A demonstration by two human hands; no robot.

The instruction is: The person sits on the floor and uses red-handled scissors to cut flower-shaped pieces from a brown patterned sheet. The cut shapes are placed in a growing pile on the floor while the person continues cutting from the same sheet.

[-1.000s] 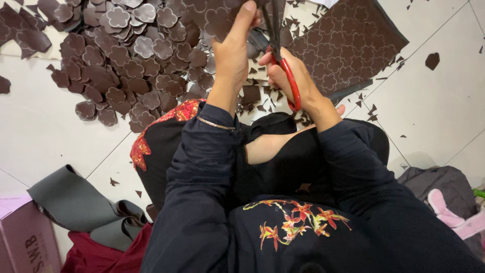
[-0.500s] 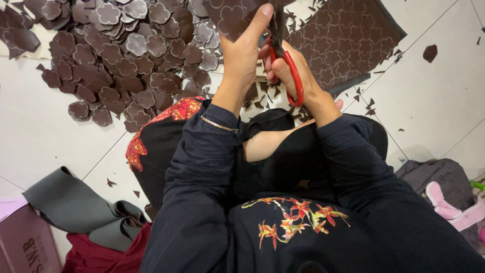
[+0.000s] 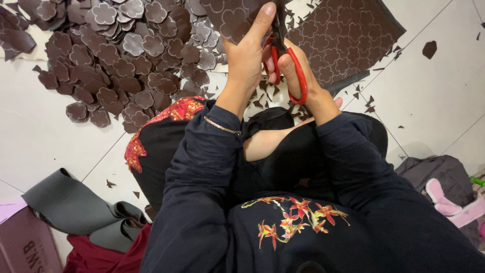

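You're sitting on a pale tiled floor (image 3: 50, 126) with thin dark grout lines, evenly lit, with a rolled grey mat (image 3: 70, 210) lying at your left.

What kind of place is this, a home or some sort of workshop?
Probably an informal craft workspace on a tiled floor: a pile of cut brown flower shapes, a patterned sheet, scraps, and red scissors in the right hand.

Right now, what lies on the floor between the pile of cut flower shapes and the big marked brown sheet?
In the head view, small brown offcuts litter the white floor between the pile of flower shapes and the marked sheet.
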